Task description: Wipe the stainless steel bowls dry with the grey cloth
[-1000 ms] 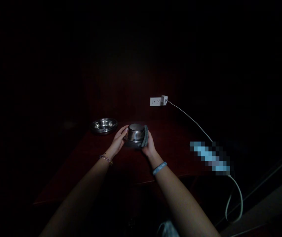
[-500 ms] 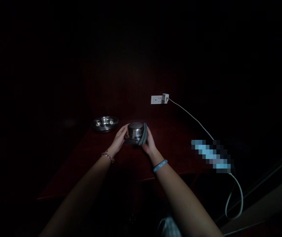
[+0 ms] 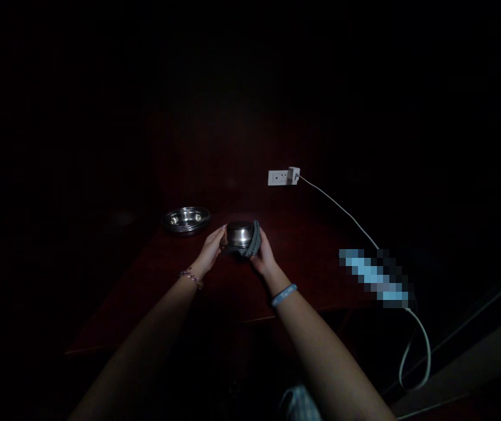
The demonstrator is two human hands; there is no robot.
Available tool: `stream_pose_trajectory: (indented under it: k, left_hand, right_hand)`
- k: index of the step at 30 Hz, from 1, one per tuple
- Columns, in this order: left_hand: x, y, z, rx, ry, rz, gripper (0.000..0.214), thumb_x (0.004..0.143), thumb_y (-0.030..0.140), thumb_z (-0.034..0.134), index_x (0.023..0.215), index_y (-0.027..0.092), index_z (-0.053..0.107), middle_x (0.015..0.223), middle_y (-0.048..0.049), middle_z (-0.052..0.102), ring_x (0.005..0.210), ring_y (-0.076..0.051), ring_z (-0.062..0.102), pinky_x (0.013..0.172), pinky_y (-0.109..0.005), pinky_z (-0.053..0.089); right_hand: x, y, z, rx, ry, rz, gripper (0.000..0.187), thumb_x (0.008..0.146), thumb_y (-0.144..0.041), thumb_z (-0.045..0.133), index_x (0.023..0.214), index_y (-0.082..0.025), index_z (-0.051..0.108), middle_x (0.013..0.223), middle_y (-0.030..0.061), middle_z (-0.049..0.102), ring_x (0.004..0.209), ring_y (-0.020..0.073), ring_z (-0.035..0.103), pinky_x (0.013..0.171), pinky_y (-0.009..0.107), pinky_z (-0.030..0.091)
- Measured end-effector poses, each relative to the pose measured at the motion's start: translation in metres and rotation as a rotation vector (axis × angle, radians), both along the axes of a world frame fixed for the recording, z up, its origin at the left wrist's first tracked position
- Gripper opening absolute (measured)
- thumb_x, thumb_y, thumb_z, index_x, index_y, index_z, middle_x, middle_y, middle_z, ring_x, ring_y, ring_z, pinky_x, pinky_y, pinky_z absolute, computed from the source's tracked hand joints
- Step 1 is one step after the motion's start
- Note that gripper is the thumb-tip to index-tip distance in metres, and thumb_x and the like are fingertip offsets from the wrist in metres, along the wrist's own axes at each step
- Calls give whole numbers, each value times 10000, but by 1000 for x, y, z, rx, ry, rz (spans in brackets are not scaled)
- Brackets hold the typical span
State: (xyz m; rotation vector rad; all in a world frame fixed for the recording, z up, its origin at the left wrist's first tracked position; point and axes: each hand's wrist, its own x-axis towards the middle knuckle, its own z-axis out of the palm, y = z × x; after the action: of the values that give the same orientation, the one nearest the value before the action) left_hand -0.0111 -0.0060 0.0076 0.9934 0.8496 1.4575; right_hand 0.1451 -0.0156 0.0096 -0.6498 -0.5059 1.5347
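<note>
A small steel bowl [image 3: 238,233] is held upside down over the dark red table [image 3: 158,280] between both my hands. My left hand [image 3: 211,248] grips its left side with curled fingers. On the right side, my right hand [image 3: 262,255] presses a grey cloth [image 3: 254,241] against the bowl's wall. A beaded bracelet is on my left wrist and a blue band on my right.
A stack of shallow steel bowls [image 3: 186,219] rests on the table to the left. A white wall socket with a plug [image 3: 283,176] sits behind, its cable [image 3: 342,210] running right to a blurred blue object [image 3: 375,278]. The surroundings are very dark.
The bowl has tilted and turned slightly between my hands, and the cloth has shifted a little along its right side. The view moved slightly.
</note>
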Motion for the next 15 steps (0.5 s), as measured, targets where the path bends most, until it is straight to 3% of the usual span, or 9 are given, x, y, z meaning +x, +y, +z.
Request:
stream_pose_trajectory:
  k: [5,9,15]
  left_hand:
    - [1,-1,-1,-7,-25,29,315,892,348,815,1168,197,818,1195,-99,835,1013,-226,749,770,-288,565]
    - [3,2,-3,11,-96,28,287,893,331,821,1153,209,797,1216,-90,830,1076,-226,765,883,-315,598]
    - [0,14,-6,-159,-226,111,97,990,146,647,982,177,739,899,-20,811,791,-132,750,809,-253,597]
  right_hand:
    - [1,4,-3,17,-38,9,331,1072,-434,513,1053,-232,775,996,36,859,1180,222,794,1132,414,614]
    - [4,8,-9,72,-55,33,271,1027,-447,601,1053,-240,774,1003,36,863,1102,227,807,1103,401,620]
    - [0,4,-10,106,-97,119,255,1018,-459,647,1043,-241,777,936,12,862,1026,225,821,1081,402,624]
